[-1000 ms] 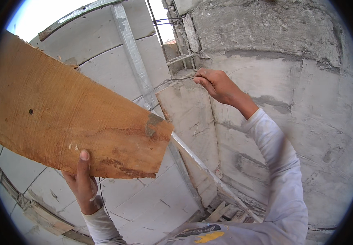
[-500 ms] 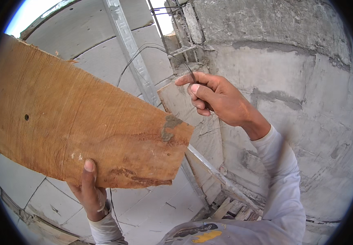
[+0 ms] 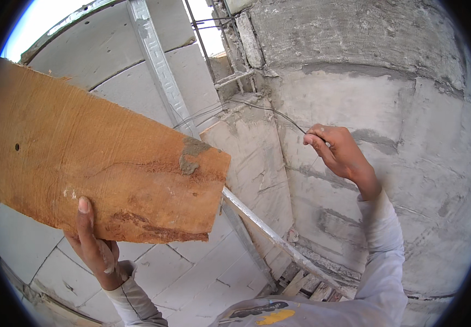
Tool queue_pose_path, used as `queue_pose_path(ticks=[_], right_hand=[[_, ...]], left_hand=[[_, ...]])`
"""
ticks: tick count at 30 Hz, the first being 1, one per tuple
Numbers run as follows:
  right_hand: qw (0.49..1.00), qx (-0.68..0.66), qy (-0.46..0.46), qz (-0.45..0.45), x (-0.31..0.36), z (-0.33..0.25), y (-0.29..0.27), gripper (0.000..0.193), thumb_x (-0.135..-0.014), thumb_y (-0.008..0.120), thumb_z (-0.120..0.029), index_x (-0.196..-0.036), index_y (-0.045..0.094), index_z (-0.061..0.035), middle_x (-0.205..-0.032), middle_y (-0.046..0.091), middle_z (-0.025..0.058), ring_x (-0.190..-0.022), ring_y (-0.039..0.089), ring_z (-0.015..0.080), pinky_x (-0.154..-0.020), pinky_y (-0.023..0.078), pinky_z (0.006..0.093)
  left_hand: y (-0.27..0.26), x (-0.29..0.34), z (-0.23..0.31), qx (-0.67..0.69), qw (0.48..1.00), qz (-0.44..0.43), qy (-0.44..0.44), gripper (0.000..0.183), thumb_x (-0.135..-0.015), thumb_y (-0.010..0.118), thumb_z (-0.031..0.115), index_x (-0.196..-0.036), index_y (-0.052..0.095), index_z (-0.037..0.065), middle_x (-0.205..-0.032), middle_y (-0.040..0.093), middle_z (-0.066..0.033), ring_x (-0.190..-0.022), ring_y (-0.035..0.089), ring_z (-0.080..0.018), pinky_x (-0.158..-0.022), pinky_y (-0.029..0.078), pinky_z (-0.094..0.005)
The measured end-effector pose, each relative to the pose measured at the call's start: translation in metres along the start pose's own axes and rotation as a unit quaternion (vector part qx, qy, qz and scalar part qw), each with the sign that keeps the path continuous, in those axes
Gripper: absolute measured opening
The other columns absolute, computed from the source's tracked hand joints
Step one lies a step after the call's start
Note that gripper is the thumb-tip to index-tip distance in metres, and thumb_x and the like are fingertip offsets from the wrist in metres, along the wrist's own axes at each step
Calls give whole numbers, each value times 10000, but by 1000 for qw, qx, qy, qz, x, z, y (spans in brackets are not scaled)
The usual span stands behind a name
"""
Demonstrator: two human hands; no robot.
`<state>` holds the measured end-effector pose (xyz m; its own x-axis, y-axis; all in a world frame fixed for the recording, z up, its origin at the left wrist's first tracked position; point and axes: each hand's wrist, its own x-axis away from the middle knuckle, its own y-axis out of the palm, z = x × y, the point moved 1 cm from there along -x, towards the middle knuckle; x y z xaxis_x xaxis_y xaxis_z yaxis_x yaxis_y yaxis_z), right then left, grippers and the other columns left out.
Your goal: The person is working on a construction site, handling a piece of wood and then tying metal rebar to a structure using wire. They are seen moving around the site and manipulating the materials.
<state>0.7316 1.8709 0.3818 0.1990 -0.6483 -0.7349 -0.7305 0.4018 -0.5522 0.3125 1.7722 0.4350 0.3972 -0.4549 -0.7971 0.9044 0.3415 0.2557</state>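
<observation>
My left hand [image 3: 95,242] grips the lower edge of a wide wooden board [image 3: 110,158], its thumb lying over the face and the other fingers behind. A small hole and a grey mortar smear mark the wood. Out to the right, my right hand [image 3: 339,150] is closed, thumb against fingers, on a thin dark wire [image 3: 282,115]. From that pinch the wire runs left past the corner toward the board's upper edge, where its far part goes out of sight behind the wood.
A metal channel [image 3: 162,65] runs down the block wall behind the board. Rebar [image 3: 205,46] sticks out at the corner beside a rough grey wall [image 3: 355,109]. Another board [image 3: 257,163] leans there, with a slanting metal bar [image 3: 268,231] across it. Wood scraps [image 3: 306,286] lie below.
My right hand has moved right and a little down, drawing the wire straighter, and its index finger has curled in. The board and my left hand have shifted left.
</observation>
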Motion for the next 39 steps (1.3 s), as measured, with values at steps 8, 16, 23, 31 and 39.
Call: queue_pose_path(ticks=[8, 16, 23, 31, 39], right_hand=[[993, 10, -80, 86, -26, 43, 6, 247, -1005, 572, -233, -938, 651, -9, -783, 583, 87, -719, 572, 197, -675, 451, 339], [949, -209, -113, 209, -122, 42, 40, 329, -1059, 451, -306, -974, 595, -22, -834, 587, 99, -733, 561, 207, -691, 471, 331], [958, -208, -76, 182, -205, 27, 33, 342, -1076, 403, -321, -966, 585, -53, -723, 523, -32, -649, 502, 103, -620, 441, 273], [968, -166, -156, 102, -196, 62, 64, 366, -1019, 495, -353, -1124, 631, -29, -796, 624, 27, -752, 599, 110, -756, 490, 307], [919, -331, -146, -159, -113, 30, -10, 459, -983, 563, -502, -1066, 688, -69, -617, 444, -73, -534, 421, 55, -502, 368, 225]], left_hand=[[-33, -1, 32, -6, 995, 96, 20, 662, -902, 696, 275, -1383, 391, -62, -1276, 528, -198, -1109, 606, -244, -899, 564, -364], [-24, 25, 24, 51, 993, 99, -25, 634, -973, 581, 361, -1416, 389, -50, -1377, 496, -169, -1231, 536, -250, -1020, 472, -401], [-8, 40, 25, 105, 993, 57, -10, 594, -1011, 513, 359, -1435, 380, -35, -1419, 469, -159, -1285, 500, -256, -1048, 451, -410], [20, 36, 5, 89, 996, 23, 19, 562, -1015, 536, 310, -1437, 368, -22, -1403, 469, -166, -1268, 504, -266, -1026, 470, -419], [38, 54, -24, 43, 999, -19, -17, 606, -926, 624, 154, -1434, 347, -25, -1371, 507, -175, -1238, 534, -253, -1036, 457, -405]])
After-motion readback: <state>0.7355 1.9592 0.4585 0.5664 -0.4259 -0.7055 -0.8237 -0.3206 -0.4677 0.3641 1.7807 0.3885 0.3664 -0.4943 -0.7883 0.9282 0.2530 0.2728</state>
